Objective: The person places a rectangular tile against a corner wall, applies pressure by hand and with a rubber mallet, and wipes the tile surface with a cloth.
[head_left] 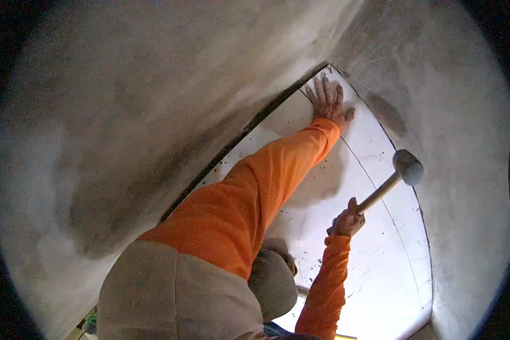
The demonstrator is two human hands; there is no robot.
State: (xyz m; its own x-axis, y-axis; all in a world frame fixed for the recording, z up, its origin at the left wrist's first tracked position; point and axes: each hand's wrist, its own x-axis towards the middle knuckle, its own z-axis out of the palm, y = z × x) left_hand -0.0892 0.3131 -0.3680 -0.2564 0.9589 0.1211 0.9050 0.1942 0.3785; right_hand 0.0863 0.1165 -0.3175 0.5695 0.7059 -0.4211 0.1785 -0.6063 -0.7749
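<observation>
My left hand (331, 105) lies on the white tiled surface (289, 116) near its far corner, fingers spread, with a dark joint line running beneath it. At the right, my right hand (347, 221) grips the wooden handle of a mallet (407, 167), whose dark grey, rounded head is raised near the tiles' right edge. The white tiles carry thin joint lines and scattered dark specks. Both of my forearms are in orange sleeves.
Rough grey plastered walls (107, 102) (453, 113) rise on both sides and meet beyond the tile corner, with a dark gap along the tiles' left edge. My grey-clad shoulder and knee fill the lower middle. Small green items (89, 326) show at the lower left.
</observation>
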